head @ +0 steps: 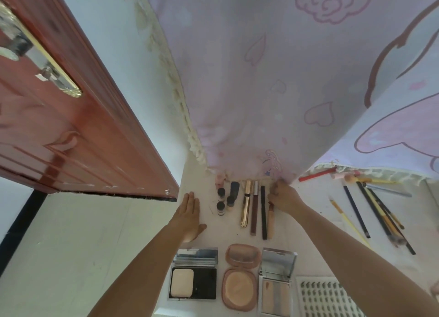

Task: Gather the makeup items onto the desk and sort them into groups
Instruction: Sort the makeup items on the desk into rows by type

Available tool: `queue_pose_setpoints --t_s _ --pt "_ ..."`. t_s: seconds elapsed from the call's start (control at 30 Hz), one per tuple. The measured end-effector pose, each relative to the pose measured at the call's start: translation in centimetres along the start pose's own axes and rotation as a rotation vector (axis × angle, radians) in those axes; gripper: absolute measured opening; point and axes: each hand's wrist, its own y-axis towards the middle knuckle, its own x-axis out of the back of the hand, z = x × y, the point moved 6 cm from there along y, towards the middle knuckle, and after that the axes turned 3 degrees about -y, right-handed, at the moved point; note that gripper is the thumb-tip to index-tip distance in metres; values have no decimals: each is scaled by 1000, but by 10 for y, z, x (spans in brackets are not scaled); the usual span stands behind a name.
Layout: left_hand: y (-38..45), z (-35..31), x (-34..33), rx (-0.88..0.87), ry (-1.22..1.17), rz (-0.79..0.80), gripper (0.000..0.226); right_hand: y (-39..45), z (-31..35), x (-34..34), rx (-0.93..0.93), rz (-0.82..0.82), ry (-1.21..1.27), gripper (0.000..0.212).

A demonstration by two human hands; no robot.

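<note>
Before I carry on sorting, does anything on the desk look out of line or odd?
Mostly tidy. The pencils and brushes at right lie fanned and crossing, unlike the straight row of tubes. The curtain hem drapes over the far ends of the tubes, where the right hand is.

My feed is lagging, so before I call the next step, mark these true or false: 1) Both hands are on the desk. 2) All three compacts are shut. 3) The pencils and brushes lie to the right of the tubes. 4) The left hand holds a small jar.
1) True: the left hand lies flat on the desk, and the right hand rests at the far end of the tubes.
2) False: the compacts all lie open, lids up.
3) True: the pencils and brushes are spread out to the right.
4) False: its grip is empty; the small jars stand beside it, untouched.
</note>
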Motion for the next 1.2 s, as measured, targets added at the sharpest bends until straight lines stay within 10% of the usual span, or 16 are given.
queue_pose_setpoints --t_s 0.13,0.33,0.53,0.8,1.2 --pt "-8 -7 25 8 -31 -99 61 -19 -15 23 70 -46 40 24" --pt "-61 -78 101 -175 -178 -812 47 -56 -95 74 69 -167 12 16" --pt "-59 -219 88 -483 -142 -759 39 -66 -191 118 -140 -245 -113 17" --pt "4 -302 21 -285 -111 -218 48 -45 -202 93 -66 -71 -328 22" --pt "-18 -330 64 -337 -42 -495 57 -88 -180 154 392 -68 -168 17"
